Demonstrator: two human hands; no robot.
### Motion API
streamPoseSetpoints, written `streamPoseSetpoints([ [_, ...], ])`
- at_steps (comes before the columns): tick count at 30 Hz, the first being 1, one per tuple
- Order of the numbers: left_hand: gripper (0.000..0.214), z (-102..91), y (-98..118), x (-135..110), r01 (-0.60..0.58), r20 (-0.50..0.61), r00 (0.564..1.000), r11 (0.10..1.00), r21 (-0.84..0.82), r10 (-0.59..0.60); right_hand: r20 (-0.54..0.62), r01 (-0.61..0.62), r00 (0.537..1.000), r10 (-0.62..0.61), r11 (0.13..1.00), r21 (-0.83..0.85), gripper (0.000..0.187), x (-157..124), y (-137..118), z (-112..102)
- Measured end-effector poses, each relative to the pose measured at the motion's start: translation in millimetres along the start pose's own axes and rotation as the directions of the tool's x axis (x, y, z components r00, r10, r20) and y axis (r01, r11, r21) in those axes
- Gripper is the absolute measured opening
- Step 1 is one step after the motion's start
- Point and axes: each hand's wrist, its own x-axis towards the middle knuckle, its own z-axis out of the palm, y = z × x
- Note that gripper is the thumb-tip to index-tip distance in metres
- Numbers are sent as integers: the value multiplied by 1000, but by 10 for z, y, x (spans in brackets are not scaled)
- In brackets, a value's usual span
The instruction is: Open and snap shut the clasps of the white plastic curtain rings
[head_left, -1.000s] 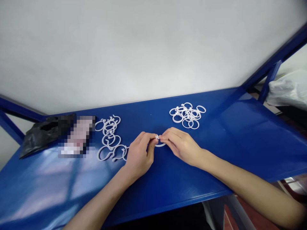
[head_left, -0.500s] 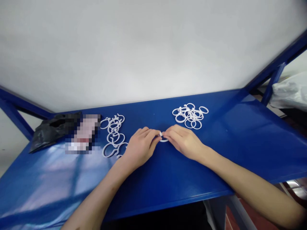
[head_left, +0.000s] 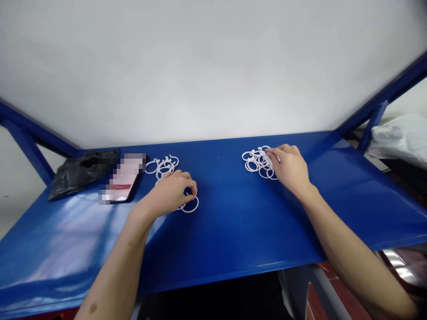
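My left hand (head_left: 170, 193) rests on the blue shelf (head_left: 233, 222) with its fingers curled on a white plastic ring (head_left: 191, 205), at the near end of a row of white rings (head_left: 162, 165) that it partly hides. My right hand (head_left: 289, 166) lies on the pile of white rings (head_left: 256, 161) at the back right, its fingertips closed on one of them.
A phone with a blurred screen (head_left: 122, 178) lies left of the row of rings, beside a black bag (head_left: 77, 174). A white wall rises behind the shelf. Blue frame struts (head_left: 376, 113) stand at the right, with a white plastic bag (head_left: 400, 140) beyond.
Both hands were together at the shelf's middle on one ring. They have parted: the left carried the ring left to the row, the right reached back to the pile.
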Motion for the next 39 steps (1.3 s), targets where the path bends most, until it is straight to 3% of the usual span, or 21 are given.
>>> streamPoseSetpoints([
  [4, 12, -1, 106, 17, -51, -135, 990, 997, -51, 44, -112, 2, 994, 3, 999, 45, 32, 25, -66, -64],
  [7, 10, -7, 228, 22, -59, -257, 966, 986, -155, 18, -132, 103, 988, -81, 980, 170, 29, -29, -239, -91],
  [10, 8, 94, 383, 71, -169, -374, 925, 951, -259, 63, -31, 238, 968, -249, 874, 423, 23, -191, -513, -71],
  [13, 8, 266, 529, 146, -283, -431, 894, 901, -328, 124, 133, 190, 914, -383, 694, 694, 31, -384, -762, -11],
  [17, 6, 439, 646, 218, -293, -439, 896, 834, -467, 69, 192, 32, 925, -329, 571, 820, 19, -500, -881, 61],
  [22, 24, 481, 642, 228, -125, -350, 921, 720, -682, -172, 143, -12, 971, -192, 556, 831, 15, -448, -859, 42],
  [28, 26, 465, 633, 224, -60, -244, 929, 540, -840, -277, 103, 21, 977, -187, 567, 823, 15, -442, -882, 11],
  [35, 16, 485, 696, 204, -32, -279, 906, 606, -795, -319, 19, 141, 961, -275, 549, 824, 10, -445, -881, 29],
  [39, 13, 484, 694, 170, -72, -378, 885, 721, -689, -272, 42, 142, 948, -316, 536, 832, 9, -452, -865, 10],
])
